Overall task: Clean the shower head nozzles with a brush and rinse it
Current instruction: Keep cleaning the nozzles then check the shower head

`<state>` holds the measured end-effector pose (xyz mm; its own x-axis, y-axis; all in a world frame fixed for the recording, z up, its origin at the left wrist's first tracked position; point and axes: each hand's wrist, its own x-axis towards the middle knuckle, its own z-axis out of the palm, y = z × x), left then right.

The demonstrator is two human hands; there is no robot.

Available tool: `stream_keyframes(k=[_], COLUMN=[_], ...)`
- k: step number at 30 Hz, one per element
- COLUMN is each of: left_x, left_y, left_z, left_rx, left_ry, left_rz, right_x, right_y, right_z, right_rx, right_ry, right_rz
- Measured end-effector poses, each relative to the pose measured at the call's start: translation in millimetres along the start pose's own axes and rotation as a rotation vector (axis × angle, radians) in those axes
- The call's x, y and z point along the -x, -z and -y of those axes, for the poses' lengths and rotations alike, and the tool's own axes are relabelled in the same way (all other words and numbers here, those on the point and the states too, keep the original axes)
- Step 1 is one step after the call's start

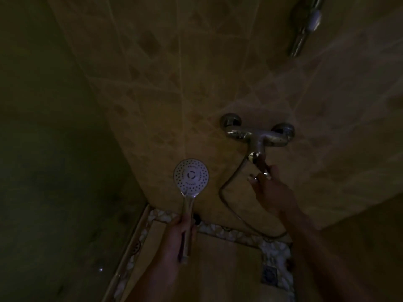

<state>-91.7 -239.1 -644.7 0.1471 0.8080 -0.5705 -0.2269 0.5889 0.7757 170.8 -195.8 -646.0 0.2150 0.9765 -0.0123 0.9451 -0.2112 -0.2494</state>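
Observation:
The scene is dim. A round white shower head [191, 175] with rows of dark nozzles faces me, held upright on its chrome handle. My left hand [182, 233] is shut around that handle low in the middle. A chrome wall mixer tap [258, 136] sits on the tiled wall to the right. My right hand [269, 189] reaches up to the tap's lever [262, 165] and its fingers pinch the lever's tip. A hose [231, 205] loops from under the tap down and to the right. No brush is in view.
Beige tiled walls surround the shower. A pebble border [273, 249] edges the floor, with a square drain [270, 273] at the lower right. A chrome riser rail with a holder [309, 25] is at the upper right. A glass panel or dark wall fills the left.

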Motion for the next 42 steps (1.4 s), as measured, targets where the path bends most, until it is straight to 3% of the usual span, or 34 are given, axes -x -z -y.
stream_keyframes(k=[13, 20, 26, 29, 35, 42], left_x=[-45, -58, -70, -76, -86, -98], left_y=[4, 10, 15, 17, 22, 35], left_z=[26, 30, 37, 44, 63, 73], left_rx=[0.076, 0.030, -0.077, -0.123, -0.196, -0.185], left_ry=[0.034, 0.038, 0.010, 0.006, 0.016, 0.045], left_rz=[-0.031, -0.045, -0.060, -0.051, -0.038, -0.033], right_x=[8, 12, 33, 35, 32, 7], right_y=[-1, 5, -17, -27, -48, -45], right_z=[13, 18, 14, 16, 42, 54], right_rx=[0.084, 0.110, 0.190, 0.043, -0.020, 0.053], right_ry=[0.014, -0.012, -0.052, -0.085, -0.050, -0.077], right_rz=[-0.084, -0.034, 0.131, 0.180, 0.266, 0.224])
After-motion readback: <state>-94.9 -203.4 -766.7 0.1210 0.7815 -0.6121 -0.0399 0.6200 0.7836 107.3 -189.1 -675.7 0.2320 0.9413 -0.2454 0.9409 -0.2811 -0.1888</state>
